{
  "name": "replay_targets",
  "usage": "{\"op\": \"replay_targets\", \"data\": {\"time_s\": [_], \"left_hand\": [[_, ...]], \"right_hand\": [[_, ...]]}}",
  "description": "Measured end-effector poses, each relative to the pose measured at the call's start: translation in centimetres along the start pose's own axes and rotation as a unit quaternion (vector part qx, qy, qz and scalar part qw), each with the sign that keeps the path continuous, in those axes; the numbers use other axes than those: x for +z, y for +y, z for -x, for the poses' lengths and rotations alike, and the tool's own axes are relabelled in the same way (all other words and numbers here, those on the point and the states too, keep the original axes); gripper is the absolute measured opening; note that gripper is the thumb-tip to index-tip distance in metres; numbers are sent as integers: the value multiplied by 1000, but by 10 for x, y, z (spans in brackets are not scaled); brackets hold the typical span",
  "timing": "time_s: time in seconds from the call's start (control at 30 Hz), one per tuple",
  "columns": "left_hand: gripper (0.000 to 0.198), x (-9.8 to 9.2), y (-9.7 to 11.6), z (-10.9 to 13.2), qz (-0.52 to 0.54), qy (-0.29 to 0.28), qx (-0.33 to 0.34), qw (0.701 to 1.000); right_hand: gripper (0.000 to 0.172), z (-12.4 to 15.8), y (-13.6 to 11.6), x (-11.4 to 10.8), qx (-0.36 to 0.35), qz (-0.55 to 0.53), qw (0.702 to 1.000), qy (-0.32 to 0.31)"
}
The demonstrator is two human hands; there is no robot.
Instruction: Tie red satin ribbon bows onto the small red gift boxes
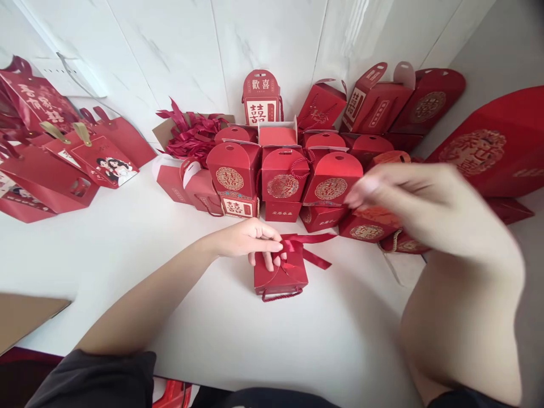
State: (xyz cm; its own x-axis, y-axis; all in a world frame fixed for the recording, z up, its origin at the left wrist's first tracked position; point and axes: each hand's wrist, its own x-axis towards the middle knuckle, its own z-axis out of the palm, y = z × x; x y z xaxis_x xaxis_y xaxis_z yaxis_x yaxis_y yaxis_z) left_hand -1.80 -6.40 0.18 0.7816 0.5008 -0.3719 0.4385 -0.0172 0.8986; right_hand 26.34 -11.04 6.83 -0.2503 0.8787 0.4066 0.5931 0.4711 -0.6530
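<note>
Fingers of the left hand (255, 241) pinch a red ribbon (317, 259) between thumb and forefinger, and the others rest bent on the top of a small red box (280, 280). That forearm slants in low from the near left, out of one black sleeve (102, 377). On the right, the right hand (442, 198) is raised well off the table (212, 340), wrist bent, with thumb and curled fingers pointing left; blur hides whether their tips meet or hold anything.

The box sits in the middle of the table, smooth card with curved folded flaps and one twisted rope handle (283, 296) on its near side. Two flat, satiny ribbon ends trail from it to the right.

Just beyond stand three round-topped boxes (232, 175) side by side, each with one round gold design, with others stacked below and behind them. One upright box (260, 93) with a white panel stands at the far wall (178, 68). Left of it, a tangled heap of ribbons (191, 133) fills one cardboard box (164, 133). Red bags (127, 139) overlap on the far left, too crowded to count; two gold loops show among them.
</note>
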Motion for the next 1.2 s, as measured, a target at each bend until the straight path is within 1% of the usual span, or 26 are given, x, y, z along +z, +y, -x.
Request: {"op": "replay_targets", "data": {"time_s": [0.03,0.07,0.1,0.13,0.2,0.27,0.33,0.4,0.43,0.5,0.63,0.73,0.77,0.8,0.83,0.87,0.9,0.93,0.97,1.0,1.03,1.07,1.13,1.2], "left_hand": [[30,0,0,0,1,1,-1,1000],[30,1,1,0,0,2,-2,1000],[30,1,1,0,-1,3,-3,1000],[30,1,1,0,-3,4,-4,1000],[28,1,1,0,-2,3,-7,1000],[27,2,1,0,0,4,-8,1000],[26,2,2,0,4,5,-9,1000],[24,2,3,0,7,5,-12,1000],[23,3,3,0,8,4,-14,1000],[23,3,3,0,7,4,-14,1000],[24,3,0,0,0,-2,7,1000],[23,4,-1,0,3,-4,16,1000],[23,4,-2,0,6,-1,15,1000],[24,4,-2,-1,10,3,12,1000],[25,4,-2,-1,14,7,9,1000],[26,5,-2,-1,18,11,6,1000],[28,5,-2,-1,21,14,3,1000],[28,5,-2,-2,23,17,1,1000],[28,5,-1,-2,23,18,-1,1000],[29,5,-1,-2,23,19,-4,1000],[29,5,-1,-2,22,18,-5,1000],[30,5,-1,-2,21,17,-5,1000],[30,5,0,-2,20,13,-4,1000],[29,5,0,-2,21,14,-6,1000]], "right_hand": [[32,-2,1,8,3,3,994,-112],[35,-5,3,17,6,7,978,-206],[38,-9,5,26,8,12,962,-271],[41,-12,8,35,12,17,949,-314],[42,-19,16,52,24,6,932,-362],[43,-24,22,62,34,-27,922,-386],[41,-26,27,66,28,-70,909,-411],[37,-28,28,65,14,-116,890,-440],[35,-29,28,64,5,-142,883,-447],[32,-29,25,61,2,-196,883,-426],[33,-30,21,63,59,-284,901,-323],[34,-31,24,72,87,-306,908,-272],[34,-31,25,76,87,-293,917,-255],[32,-31,26,80,81,-262,933,-231],[28,-31,26,83,66,-214,955,-195],[22,-30,25,85,41,-154,976,-146],[15,-29,23,86,9,-91,992,-91],[9,-28,20,85,-25,-37,998,-45],[7,-26,17,83,-55,-2,998,-22],[7,-24,13,80,-78,11,996,-30],[7,-23,10,75,-91,8,993,-68],[10,-21,8,71,-92,-1,988,-124],[16,-20,7,64,-69,-19,968,-241],[17,-21,10,60,-41,-31,946,-320]]}}
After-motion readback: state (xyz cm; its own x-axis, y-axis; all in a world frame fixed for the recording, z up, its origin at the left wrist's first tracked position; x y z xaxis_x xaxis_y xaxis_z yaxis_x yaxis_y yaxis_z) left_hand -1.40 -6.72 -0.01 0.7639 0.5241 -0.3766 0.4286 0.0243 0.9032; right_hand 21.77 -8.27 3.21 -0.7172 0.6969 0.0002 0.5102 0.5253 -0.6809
